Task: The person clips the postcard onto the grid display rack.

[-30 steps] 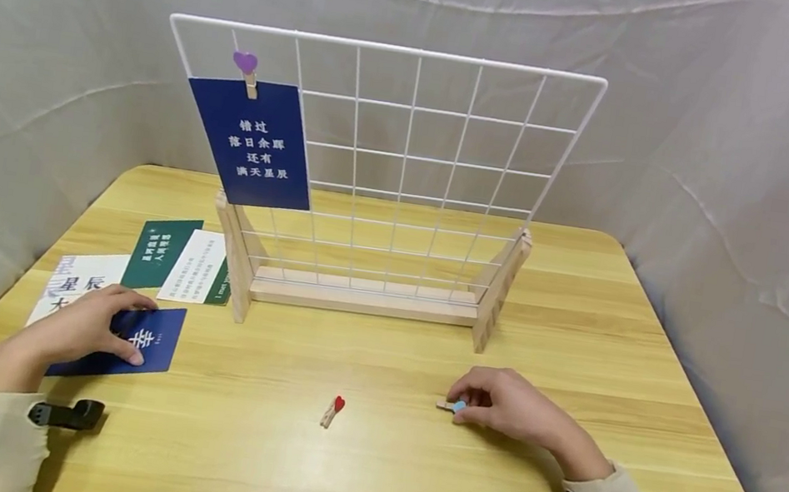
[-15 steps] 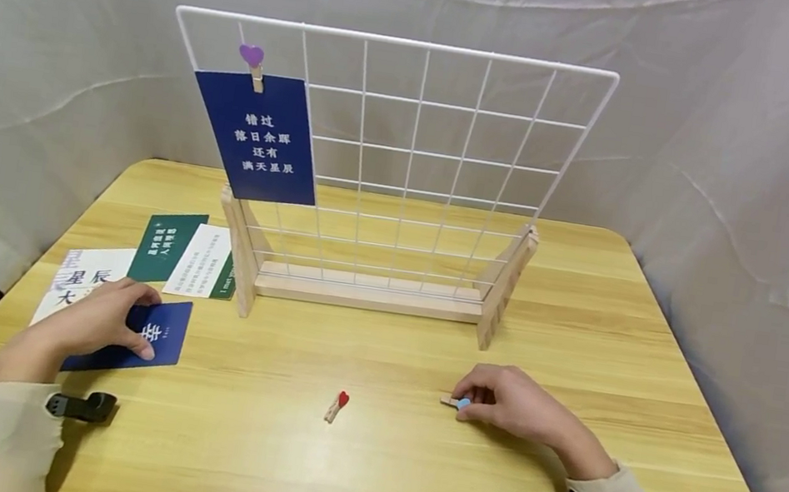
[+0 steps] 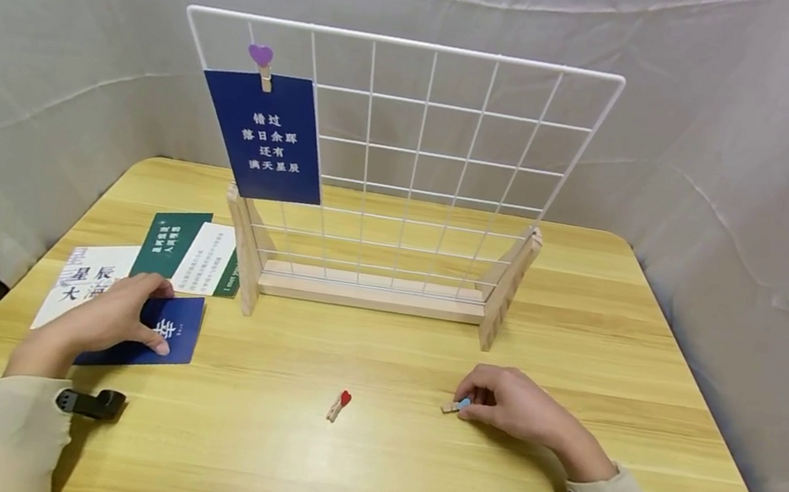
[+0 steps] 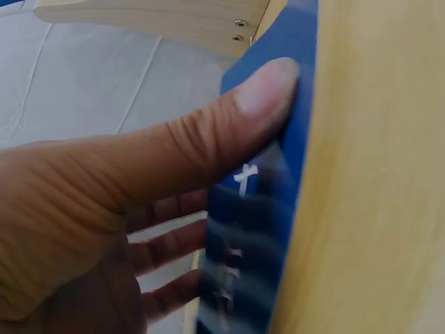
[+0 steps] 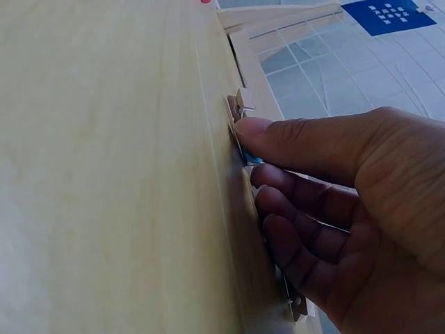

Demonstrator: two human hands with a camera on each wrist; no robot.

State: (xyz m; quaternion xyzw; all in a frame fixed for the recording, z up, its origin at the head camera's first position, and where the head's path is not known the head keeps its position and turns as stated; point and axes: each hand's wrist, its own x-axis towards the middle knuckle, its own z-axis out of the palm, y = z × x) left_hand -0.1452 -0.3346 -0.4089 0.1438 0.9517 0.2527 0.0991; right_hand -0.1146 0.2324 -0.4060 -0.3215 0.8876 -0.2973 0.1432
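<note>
L→R, all positions ref the wire grid stand on the counter.

Front-left of stand: L hand lies flat on a dark blue card, fingers spread across it and thumb pressing the near edge. Reads as pinning or sliding the card on the wood, not lifted. Beyond it, closer to stand's left foot: white card, green card, white/green card, loosely fanned.

On stand, top-left cell: blue card w/ white text hung from a purple-heart peg.

Front-centre of stand: red-heart peg lying loose.

Front-right of stand: R hand low on counter, thumb + curled fingers closed around a blue-heart peg, which sits on the wood. Grip looks set for pickup.
</note>
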